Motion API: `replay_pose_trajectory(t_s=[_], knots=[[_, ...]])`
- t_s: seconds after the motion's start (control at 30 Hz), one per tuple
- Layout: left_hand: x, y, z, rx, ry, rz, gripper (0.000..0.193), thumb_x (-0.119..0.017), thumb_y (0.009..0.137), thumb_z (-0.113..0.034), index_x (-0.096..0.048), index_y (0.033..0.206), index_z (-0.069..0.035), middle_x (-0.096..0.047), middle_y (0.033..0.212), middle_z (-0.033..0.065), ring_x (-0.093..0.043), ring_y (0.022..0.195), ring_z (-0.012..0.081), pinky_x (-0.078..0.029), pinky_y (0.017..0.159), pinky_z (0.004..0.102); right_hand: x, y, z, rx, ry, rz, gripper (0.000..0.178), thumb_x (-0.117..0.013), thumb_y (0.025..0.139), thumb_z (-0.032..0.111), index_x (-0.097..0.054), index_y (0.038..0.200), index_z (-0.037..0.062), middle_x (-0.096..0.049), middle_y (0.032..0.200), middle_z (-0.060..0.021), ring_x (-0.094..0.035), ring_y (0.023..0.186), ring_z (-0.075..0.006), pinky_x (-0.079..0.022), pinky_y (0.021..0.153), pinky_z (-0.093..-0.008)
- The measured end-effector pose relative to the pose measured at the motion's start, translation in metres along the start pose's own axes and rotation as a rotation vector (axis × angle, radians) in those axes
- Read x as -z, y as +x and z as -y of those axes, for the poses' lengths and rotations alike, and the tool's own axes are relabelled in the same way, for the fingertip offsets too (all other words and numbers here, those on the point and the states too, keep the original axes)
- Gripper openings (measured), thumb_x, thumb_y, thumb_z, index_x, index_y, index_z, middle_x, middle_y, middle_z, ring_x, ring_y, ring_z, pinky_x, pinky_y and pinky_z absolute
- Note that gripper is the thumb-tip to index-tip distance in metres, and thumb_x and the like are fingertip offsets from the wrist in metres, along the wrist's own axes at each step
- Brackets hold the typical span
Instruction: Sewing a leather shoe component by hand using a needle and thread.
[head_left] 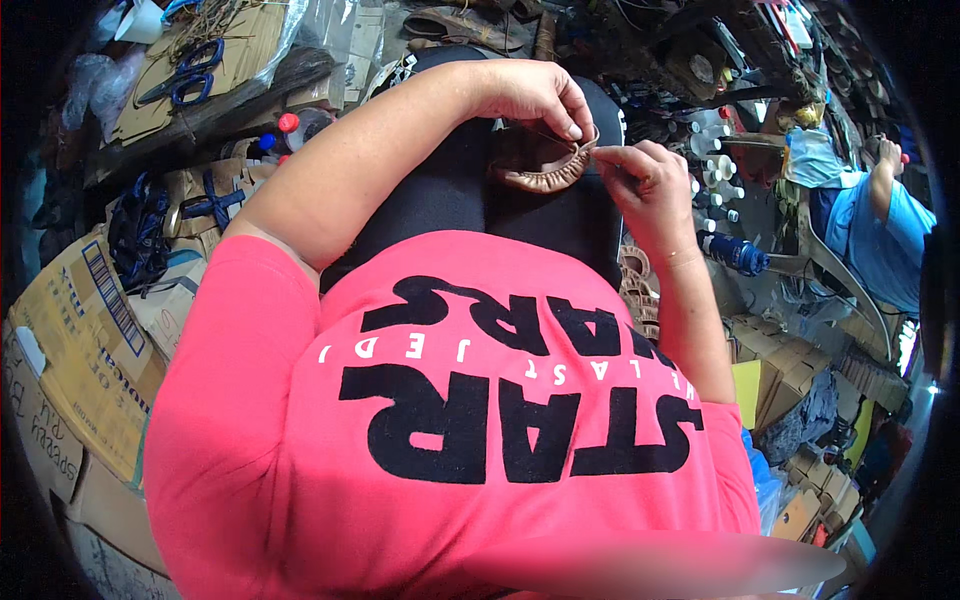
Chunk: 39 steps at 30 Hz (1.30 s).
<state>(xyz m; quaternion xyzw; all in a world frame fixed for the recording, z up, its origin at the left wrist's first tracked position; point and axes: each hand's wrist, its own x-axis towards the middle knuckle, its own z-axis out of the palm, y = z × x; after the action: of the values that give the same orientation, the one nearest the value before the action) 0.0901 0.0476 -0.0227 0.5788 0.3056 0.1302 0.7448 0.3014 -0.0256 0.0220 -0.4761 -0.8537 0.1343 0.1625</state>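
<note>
A brown leather shoe upper (pixel 545 180) with a puckered, gathered edge rests over my lap, against my dark trousers (pixel 425 175). My left hand (pixel 540 95) pinches its far right edge between thumb and fingers. Close beside that edge, my right hand (pixel 650 188) has thumb and forefinger pressed together. Whatever is between those fingertips, perhaps a thread or needle, is too fine to make out. Part of the upper is in shadow under my left hand.
Dark-handled scissors (pixel 190 75) lie on cardboard at the far left. Cardboard boxes (pixel 85 350) stand along the left. Several small bottles (pixel 712 165) are right of my knees, near a blue-wrapped item (pixel 735 252). Another person in a blue shirt (pixel 880 240) is at the far right.
</note>
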Motion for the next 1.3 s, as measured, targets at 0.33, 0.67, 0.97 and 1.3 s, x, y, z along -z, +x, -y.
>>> replay_pose_trajectory(t_s=[0.33, 0.67, 0.97, 1.3], knots=[[0.006, 0.008, -0.003, -0.173, 0.391, 0.048, 0.021, -0.068, 0.079, -0.011, -0.069, 0.099, -0.005, -0.065, 0.089, 0.0028, -0.060, 0.083, 0.0103, -0.048, 0.074, 0.0240, 0.000, 0.013, -0.037, -0.161, 0.493, 0.292, 0.023, -0.066, 0.078, 0.001, -0.071, 0.097, 0.0126, -0.051, 0.075, -0.0015, -0.051, 0.074, -0.0128, -0.043, 0.071, -0.0234], [0.002, 0.011, -0.011, -0.076, 0.499, 0.017, 0.020, -0.070, 0.074, -0.010, -0.070, 0.094, -0.006, -0.064, 0.086, 0.0053, -0.060, 0.083, 0.0139, -0.047, 0.075, 0.0278, -0.020, 0.015, -0.028, -0.124, 0.533, 0.172, 0.016, -0.069, 0.077, 0.004, -0.069, 0.092, 0.0071, -0.060, 0.078, -0.0038, -0.053, 0.076, -0.0123, -0.044, 0.069, -0.0261], [-0.015, -0.042, 0.013, -0.517, 0.935, -0.586, 0.037, -0.055, 0.071, 0.008, -0.066, 0.102, -0.009, -0.056, 0.094, 0.0097, -0.060, 0.069, 0.0232, -0.049, 0.071, 0.0328, -0.014, -0.012, -0.015, -0.107, 0.353, 0.062, 0.025, -0.066, 0.075, 0.004, -0.068, 0.099, 0.0113, -0.052, 0.076, -0.0076, -0.052, 0.067, -0.0215, -0.042, 0.062, -0.0317], [-0.040, -0.056, 0.027, -0.460, 1.030, -0.785, 0.020, -0.070, 0.072, -0.007, -0.071, 0.090, -0.015, -0.054, 0.072, 0.0042, -0.054, 0.073, 0.0215, -0.044, 0.066, 0.0315, -0.024, -0.020, -0.015, -0.193, 0.523, 0.067, 0.027, -0.060, 0.081, 0.001, -0.067, 0.105, 0.0122, -0.051, 0.078, -0.0070, -0.053, 0.074, -0.0199, -0.043, 0.072, -0.0284]])
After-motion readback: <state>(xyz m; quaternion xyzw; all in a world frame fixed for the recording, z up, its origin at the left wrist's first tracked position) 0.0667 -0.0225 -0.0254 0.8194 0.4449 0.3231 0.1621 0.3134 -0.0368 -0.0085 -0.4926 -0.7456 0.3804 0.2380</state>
